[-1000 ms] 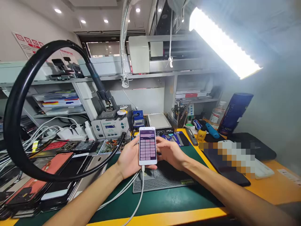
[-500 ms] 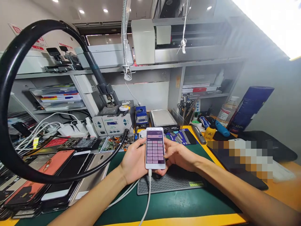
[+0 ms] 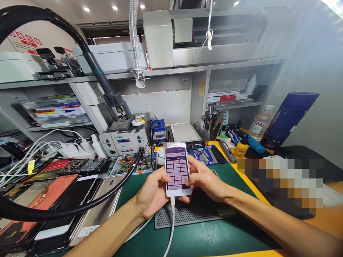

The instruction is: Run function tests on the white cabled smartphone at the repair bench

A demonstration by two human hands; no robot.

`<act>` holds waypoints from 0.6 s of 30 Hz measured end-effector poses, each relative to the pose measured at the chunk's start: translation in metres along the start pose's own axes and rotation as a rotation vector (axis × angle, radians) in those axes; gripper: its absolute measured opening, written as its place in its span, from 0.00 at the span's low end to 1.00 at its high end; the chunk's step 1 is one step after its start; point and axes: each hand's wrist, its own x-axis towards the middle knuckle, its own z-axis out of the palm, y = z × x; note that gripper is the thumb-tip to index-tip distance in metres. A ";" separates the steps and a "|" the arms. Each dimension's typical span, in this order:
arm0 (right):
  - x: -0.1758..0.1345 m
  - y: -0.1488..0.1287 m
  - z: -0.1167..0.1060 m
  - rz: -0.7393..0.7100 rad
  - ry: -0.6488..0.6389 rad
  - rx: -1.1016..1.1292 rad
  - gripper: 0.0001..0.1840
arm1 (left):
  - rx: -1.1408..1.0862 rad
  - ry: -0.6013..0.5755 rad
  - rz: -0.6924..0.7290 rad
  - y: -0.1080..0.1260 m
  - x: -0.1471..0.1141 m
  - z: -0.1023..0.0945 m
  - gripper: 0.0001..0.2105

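Observation:
A white smartphone [image 3: 178, 194] is held upright between both hands, its lit screen showing a grid of buttons. My left hand [image 3: 152, 192] wraps the phone's left edge, with the thumb on the lower left of the screen. My right hand [image 3: 207, 178] grips the right edge, its thumb over the lower right of the screen and its other fingers partly hidden behind the phone. A white charging cable [image 3: 172, 221] is plugged into the bottom of the phone and runs down toward me. Beneath lies a grey perforated mat [image 3: 187, 217] on a green work mat [image 3: 206, 235].
Several phones and phone parts [image 3: 64, 200] lie at the left under a black flexible hose [image 3: 88, 205]. Behind them stand a soldering station [image 3: 123, 141] and a tray of small parts [image 3: 134, 164]. A yellow bottle [image 3: 241, 149] and a clear bottle [image 3: 261, 123] are at the right.
My left thumb has moved from the phone's side onto the lower left of the screen. My right thumb has shifted a little lower. The camera view has tilted slightly downward.

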 end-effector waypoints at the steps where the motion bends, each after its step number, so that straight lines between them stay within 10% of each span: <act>1: 0.000 0.000 0.000 -0.007 -0.010 -0.003 0.35 | 0.013 0.014 0.006 0.000 0.000 0.001 0.19; 18: 0.000 0.000 0.001 -0.032 0.020 -0.066 0.26 | 0.040 0.105 0.002 0.000 -0.003 0.009 0.15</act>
